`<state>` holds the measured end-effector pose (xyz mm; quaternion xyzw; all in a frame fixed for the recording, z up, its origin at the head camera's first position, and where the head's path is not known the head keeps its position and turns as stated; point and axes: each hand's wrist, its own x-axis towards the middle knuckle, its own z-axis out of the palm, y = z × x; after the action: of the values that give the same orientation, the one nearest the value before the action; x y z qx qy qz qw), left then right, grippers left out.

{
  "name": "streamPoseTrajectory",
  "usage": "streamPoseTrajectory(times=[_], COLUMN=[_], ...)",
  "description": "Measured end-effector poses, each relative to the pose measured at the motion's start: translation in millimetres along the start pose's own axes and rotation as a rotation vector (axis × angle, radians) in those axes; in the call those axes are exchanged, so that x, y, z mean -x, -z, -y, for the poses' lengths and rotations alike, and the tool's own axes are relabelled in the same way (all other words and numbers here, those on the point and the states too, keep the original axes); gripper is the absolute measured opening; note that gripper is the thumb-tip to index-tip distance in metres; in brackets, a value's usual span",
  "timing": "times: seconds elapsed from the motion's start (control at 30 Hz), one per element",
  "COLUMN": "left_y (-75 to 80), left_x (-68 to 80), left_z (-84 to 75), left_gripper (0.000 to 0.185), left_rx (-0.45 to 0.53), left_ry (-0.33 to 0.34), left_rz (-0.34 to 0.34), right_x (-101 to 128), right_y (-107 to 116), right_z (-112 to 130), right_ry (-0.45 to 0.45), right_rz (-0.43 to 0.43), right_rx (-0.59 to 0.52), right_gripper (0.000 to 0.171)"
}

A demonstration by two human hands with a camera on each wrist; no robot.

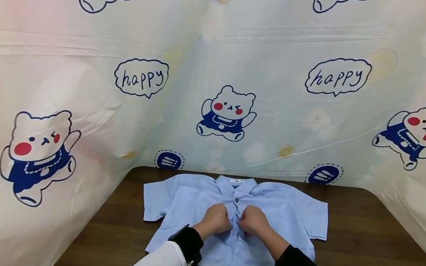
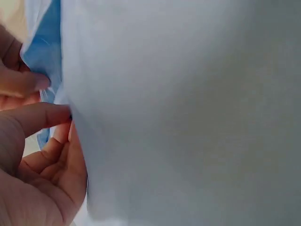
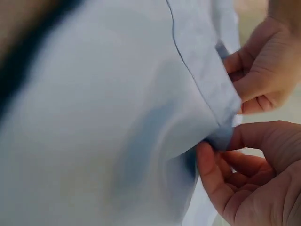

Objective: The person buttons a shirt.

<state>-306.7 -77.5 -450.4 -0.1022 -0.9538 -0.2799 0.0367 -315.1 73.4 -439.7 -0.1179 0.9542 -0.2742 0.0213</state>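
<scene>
A light blue short-sleeved shirt (image 1: 192, 245) lies spread front up, collar at the far side. Its top button (image 1: 236, 200) shows dark just below the collar. My left hand (image 1: 218, 218) pinches one front edge of the shirt between thumb and fingers, seen close in the left wrist view at the cloth (image 2: 66, 101). Opposite it, my right hand (image 1: 253, 220) pinches the other front edge; in the right wrist view the placket (image 3: 207, 70) folds up at its fingertips. The two hands are a small gap apart, below the top button. Fingers and cloth hide whatever lies between them.
The shirt lies on a dark brown wooden table (image 1: 363, 238) with rounded far corners. Behind and beside it hangs a pale curtain (image 1: 270, 113) printed with bears, orange slices and the word happy. Black straps (image 1: 186, 244) circle both wrists over white sleeves.
</scene>
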Motion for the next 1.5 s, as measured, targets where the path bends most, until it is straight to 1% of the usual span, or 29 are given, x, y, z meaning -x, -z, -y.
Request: streamPoseTrajectory(times=[0.13,0.17,0.23,0.37,0.43,0.5,0.6,0.73,0.8,0.97,1.03,1.1,1.2,1.3,1.4,1.5], left_y=[4.7,5.6,7.7,10.3,10.9,11.2,10.3,8.3,6.4,2.5,2.3,1.9,1.1,0.1,0.6,2.8], left_x=[2.0,2.7,4.4,8.6,10.1,11.6,12.8,15.1,16.0,17.1,17.5,17.6,17.8,18.9,21.2,23.5], left_z=[1.5,1.9,1.8,-1.0,-3.9,-7.3,-12.0,-17.9,-19.4,-18.1,-16.9,-15.3,-13.2,-13.5,-16.9,-20.8], left_gripper=[0.025,0.021,0.013,0.004,0.001,0.003,0.004,0.004,0.004,0.004,0.004,0.005,0.005,0.006,0.006,0.007], left_rx=[0.31,0.393,0.54,0.687,0.735,0.779,0.81,0.812,0.815,0.855,0.874,0.885,0.906,0.91,0.89,0.875], left_ry=[0.175,0.213,0.269,0.298,0.294,0.291,0.291,0.3,0.3,0.295,0.295,0.297,0.291,0.284,0.283,0.3], left_rz=[0.057,0.068,0.086,0.114,0.119,0.115,0.089,0.037,0.022,0.023,0.03,0.031,0.023,0.004,-0.033,-0.07], right_x=[8,10,14,23,27,29,30,31,32,33,32,32,30,29,29,29], right_y=[6,7,8,11,12,13,13,14,14,14,14,13,12,8,4,0], right_z=[-6,-8,-9,-9,-8,-7,-5,-2,-2,-4,-4,-4,-5,-7,-7,-6], right_ry=[-0.023,-0.032,-0.044,0.005,0.037,0.065,0.064,0.044,0.049,0.079,0.071,0.05,0.021,0.019,0.021,0.024], right_rz=[-0.009,-0.012,-0.019,-0.036,-0.039,-0.042,-0.048,-0.065,-0.076,-0.082,-0.069,-0.046,-0.011,-0.01,-0.053,-0.098], right_rx=[-0.252,-0.309,-0.404,-0.504,-0.524,-0.523,-0.506,-0.497,-0.496,-0.475,-0.475,-0.508,-0.604,-0.684,-0.671,-0.629], right_gripper=[0.005,0.005,0.008,0.012,0.012,0.012,0.011,0.012,0.012,0.01,0.008,0.008,0.012,0.01,0.007,0.007])
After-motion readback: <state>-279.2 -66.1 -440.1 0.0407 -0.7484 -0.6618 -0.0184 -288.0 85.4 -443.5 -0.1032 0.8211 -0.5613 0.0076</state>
